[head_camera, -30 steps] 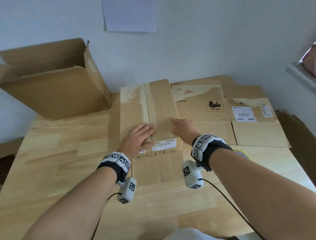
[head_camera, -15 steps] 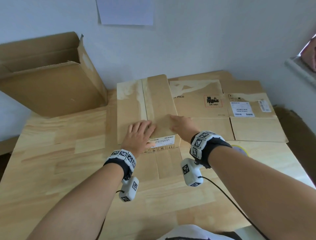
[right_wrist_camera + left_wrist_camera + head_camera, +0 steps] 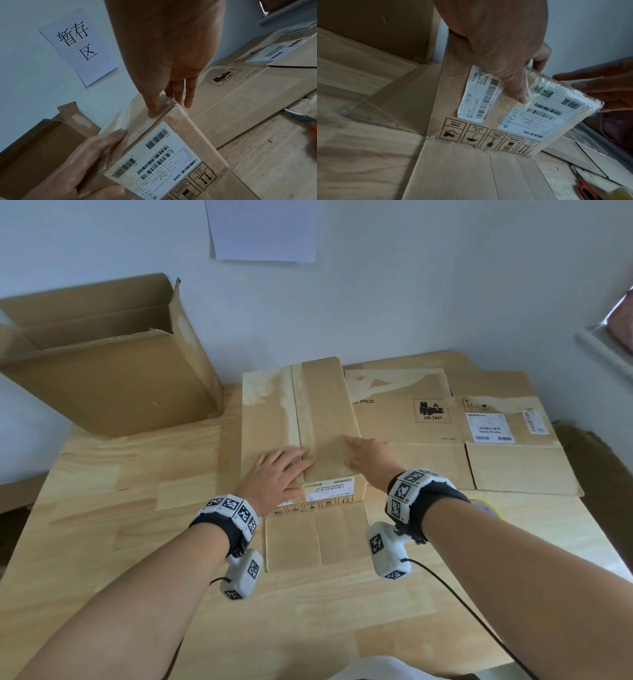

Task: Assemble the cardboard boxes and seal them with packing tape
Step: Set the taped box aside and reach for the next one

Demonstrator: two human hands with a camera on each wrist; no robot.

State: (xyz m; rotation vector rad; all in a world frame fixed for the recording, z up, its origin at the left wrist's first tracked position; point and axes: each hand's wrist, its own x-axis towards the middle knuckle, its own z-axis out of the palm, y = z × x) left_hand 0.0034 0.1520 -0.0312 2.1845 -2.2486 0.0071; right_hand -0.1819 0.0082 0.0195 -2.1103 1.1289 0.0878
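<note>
Flaps of the cardboard box point(image 3: 301, 419) near the table's point(image 3: 113, 508) far edge lie folded down; my left hand point(image 3: 277, 474) and right hand point(image 3: 371, 455) press flat, fingers straight. Next, I judge, comes packing tape along the seam

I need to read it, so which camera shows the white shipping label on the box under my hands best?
The right wrist view: the shipping label is near and whole. The left wrist view shows it under glary film; the head view shows it small.
</note>
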